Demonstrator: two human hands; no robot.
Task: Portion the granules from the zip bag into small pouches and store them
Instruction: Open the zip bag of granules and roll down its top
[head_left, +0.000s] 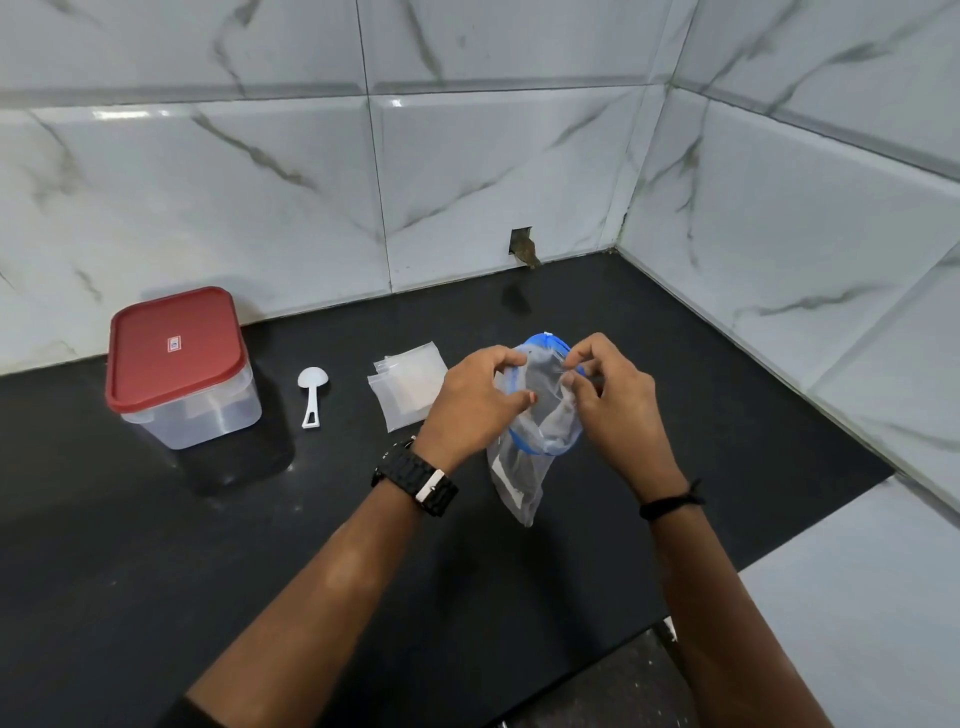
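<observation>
Clear plastic zip bag with a blue zipper rim (540, 415) is held up over the black countertop (156, 571), mouth pulled wide into an oval facing the camera, body hanging down and toward the viewer; granules inside not clearly visible through the film. Left hand (475, 402) pinches the left side of the blue rim, thumb and fingers curled on the plastic, black wristwatch (415, 478) on that wrist. Right hand (610, 400) pinches the right side of the rim with curled fingertips, thin black band (670, 504) on its wrist. Just left of the left hand, a small stack of flat clear plastic pouches (408, 382) lies on the counter, partly hidden by the hand. Further left, a white plastic measuring scoop (311, 395) lies bowl away from the viewer, handle toward. Leftmost, a translucent square plastic container with a red lid (179, 364) stands near the wall, lid on. White marble-pattern tiled walls (260, 182) meet in a corner behind and right; small square hole (522, 244) in the back wall at counter level.
</observation>
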